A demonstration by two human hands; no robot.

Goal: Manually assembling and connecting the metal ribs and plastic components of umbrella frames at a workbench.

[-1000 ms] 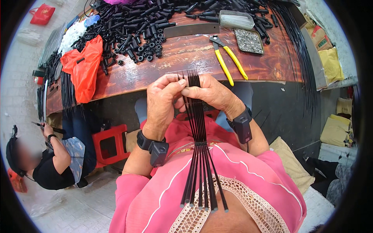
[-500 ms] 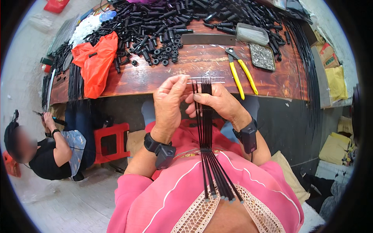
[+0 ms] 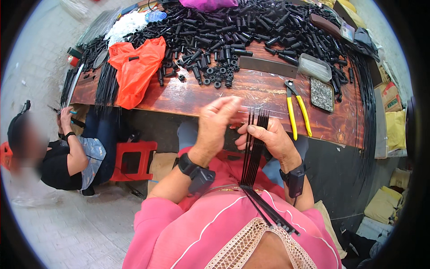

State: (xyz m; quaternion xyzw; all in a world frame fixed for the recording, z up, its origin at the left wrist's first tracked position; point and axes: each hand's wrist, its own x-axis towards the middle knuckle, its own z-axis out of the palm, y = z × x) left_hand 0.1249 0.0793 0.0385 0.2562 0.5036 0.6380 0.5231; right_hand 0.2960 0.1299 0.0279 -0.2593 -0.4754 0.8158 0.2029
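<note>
- Someone in a pink top [image 3: 179, 228] sits at a dark red wooden counter [image 3: 179, 96], handling thin black rods [image 3: 256, 157].
- The rods rise in a flat row past the counter's near edge, gathered midway; their thicker ends lie nearer, over the pink top.
- The right hand [image 3: 274, 140] is closed on the row, thumb pressing the rods against the fingers, thin tips pointing to the far side.
- The left hand [image 3: 216, 127] is raised just left of the tips, fingers curled, thumb and forefinger close together. It is blurred; I cannot tell whether it holds anything.
- The step in hand looks to me like fine finger work at the tips. I'd judge the next move calls for a firm right grip and a delicate left pinch.
- Beyond, to the right, lie yellow-handled cutters [image 3: 291, 117] and a clear plastic box [image 3: 316, 75]; across the far side spreads a heap of black tubes [image 3: 277, 27].
- Left of centre, an orange-red bag [image 3: 136, 74] shows no lettering I can make out. From here I can read no brand, label or writing.
</note>
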